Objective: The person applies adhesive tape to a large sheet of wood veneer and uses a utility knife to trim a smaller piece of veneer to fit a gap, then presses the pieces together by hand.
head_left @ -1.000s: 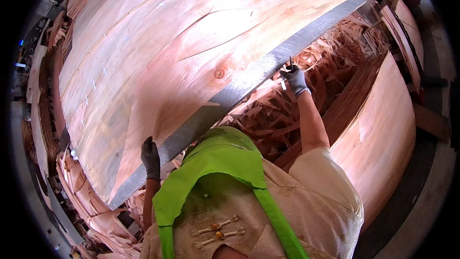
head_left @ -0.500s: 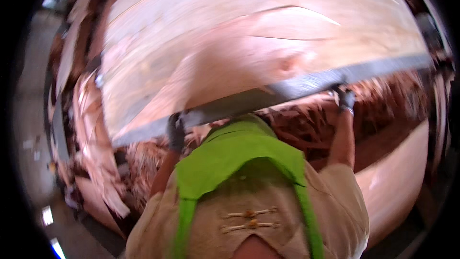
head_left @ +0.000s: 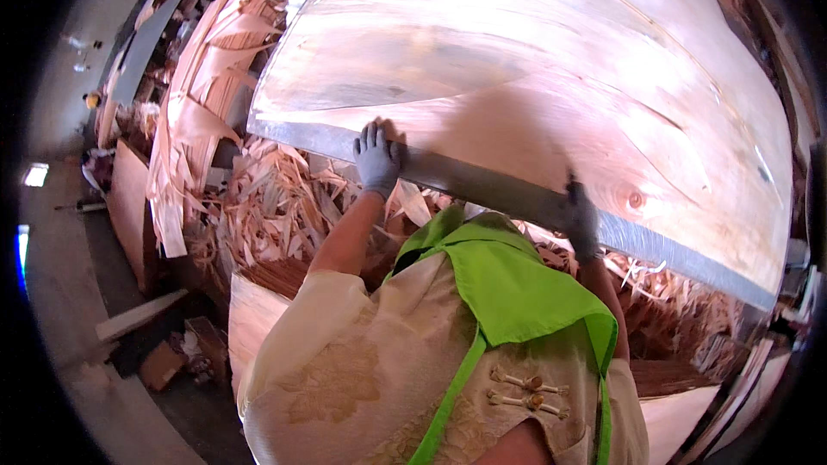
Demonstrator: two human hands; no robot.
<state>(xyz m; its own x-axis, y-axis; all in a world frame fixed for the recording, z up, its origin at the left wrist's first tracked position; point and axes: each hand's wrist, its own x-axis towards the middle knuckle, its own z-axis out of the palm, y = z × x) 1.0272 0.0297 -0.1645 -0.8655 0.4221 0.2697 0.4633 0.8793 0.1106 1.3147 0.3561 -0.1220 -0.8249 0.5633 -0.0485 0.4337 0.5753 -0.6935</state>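
Observation:
A broad sheet of pale, pinkish wood veneer [head_left: 413, 43] lies in front of me, with wavy grain, long cracks and a knot near its right side. Along its near side runs a grey metal edge strip [head_left: 482, 181]. My left hand [head_left: 377, 162], in a grey glove, rests on this strip with its fingers stretched toward the veneer. Farther right, my right hand [head_left: 582, 222], in a darker-looking glove, touches the same strip. It is in shadow and seen from the side, so how its fingers are bent is unclear. The shadow of my head falls on the sheet.
Torn veneer scraps [head_left: 276, 194] are heaped below the strip. A stack of ragged veneer strips [head_left: 202, 112] stands to the left. A board [head_left: 133, 207] leans beyond it, and a wooden plank [head_left: 142, 314] lies on the floor at lower left. More boards [head_left: 732, 405] stand at lower right.
My view has turned, so the strip now slopes down to the right. My left hand now lies flatter on the strip, its fingers extended. The right hand appears lower and nearer the left.

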